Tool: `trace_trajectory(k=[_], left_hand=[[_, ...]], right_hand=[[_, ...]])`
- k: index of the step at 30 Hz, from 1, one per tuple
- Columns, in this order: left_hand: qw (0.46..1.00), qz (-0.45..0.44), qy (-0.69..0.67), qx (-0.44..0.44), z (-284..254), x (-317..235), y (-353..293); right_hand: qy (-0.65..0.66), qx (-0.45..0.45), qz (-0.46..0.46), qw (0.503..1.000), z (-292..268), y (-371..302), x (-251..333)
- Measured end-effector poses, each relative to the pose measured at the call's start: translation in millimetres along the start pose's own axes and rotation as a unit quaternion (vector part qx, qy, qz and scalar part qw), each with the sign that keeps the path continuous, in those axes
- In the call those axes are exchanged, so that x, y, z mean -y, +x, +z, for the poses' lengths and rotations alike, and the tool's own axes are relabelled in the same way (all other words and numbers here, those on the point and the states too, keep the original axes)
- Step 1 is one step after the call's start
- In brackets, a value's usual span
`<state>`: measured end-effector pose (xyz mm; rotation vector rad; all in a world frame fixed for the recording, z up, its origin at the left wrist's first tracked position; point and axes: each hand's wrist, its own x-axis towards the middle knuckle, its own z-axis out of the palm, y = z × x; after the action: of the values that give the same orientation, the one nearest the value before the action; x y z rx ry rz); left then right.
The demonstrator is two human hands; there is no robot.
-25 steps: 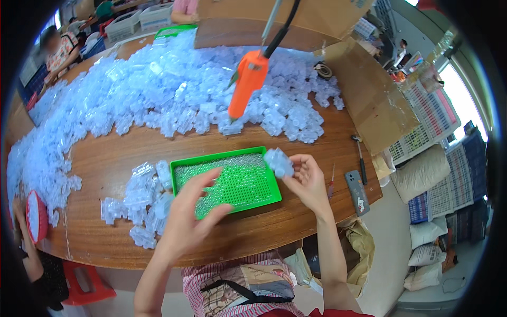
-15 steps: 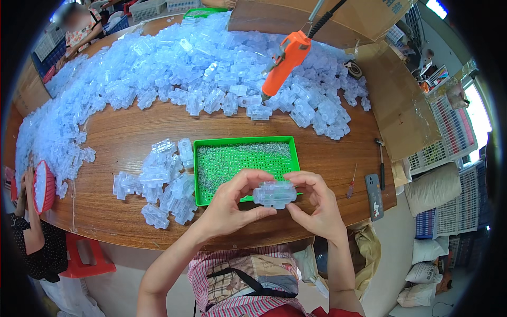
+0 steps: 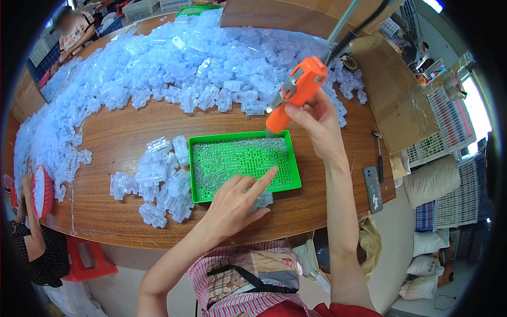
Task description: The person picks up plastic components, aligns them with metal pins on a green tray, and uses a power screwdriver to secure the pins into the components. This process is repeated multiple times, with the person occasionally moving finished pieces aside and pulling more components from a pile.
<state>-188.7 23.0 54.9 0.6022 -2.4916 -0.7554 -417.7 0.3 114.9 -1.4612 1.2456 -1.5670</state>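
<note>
My right hand (image 3: 319, 124) is wrapped round an orange electric screwdriver (image 3: 298, 92), which hangs from above with its tip pointing down over the far edge of a green tray (image 3: 298, 179). Small metal screws (image 3: 211, 164) lie spread inside this perforated tray. At the tray's near edge, my left hand (image 3: 235, 203) keeps a clear plastic part (image 3: 263, 200) between its thumb and curled fingers, with the index finger stretched over the tray. The hand hides much of that part. Left of the tray sits a small group of similar clear parts (image 3: 163, 171).
A large heap of clear plastic parts (image 3: 142, 68) covers the table's far side. Cardboard (image 3: 393, 100) walls the right. A hammer (image 3: 379, 158) and a phone (image 3: 373, 189) lie at the right edge. Another person's hand touches a red basket (image 3: 41, 193) at left.
My right hand has let go of the clear part and taken hold of the screwdriver, drawing it nearer. My left hand has lowered the part beside the tray, and its index finger has straightened.
</note>
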Motion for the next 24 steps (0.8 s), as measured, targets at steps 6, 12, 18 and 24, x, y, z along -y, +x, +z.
trace_trajectory(k=[6, 12, 18, 24], left_hand=[[0.996, -0.007, -0.046, -0.078, 31.6, 15.2, -9.7], [0.988, -0.026, -0.064, -0.14, 42.5, 16.8, -10.3], [0.988, -0.052, -0.065, -0.133, 47.0, 18.2, -10.5], [0.982, -0.082, -0.113, -0.125, 47.4, 19.3, -11.0]], right_hand=[[0.042, -0.041, 0.022, 0.998, 9.8, -38.1, -7.8], [0.072, -0.082, 0.034, 0.993, 18.1, -71.9, -30.1], [0.087, -0.141, -0.05, 0.985, 32.2, -85.3, -51.8], [0.085, -0.14, -0.031, 0.986, 34.3, -86.6, -58.6]])
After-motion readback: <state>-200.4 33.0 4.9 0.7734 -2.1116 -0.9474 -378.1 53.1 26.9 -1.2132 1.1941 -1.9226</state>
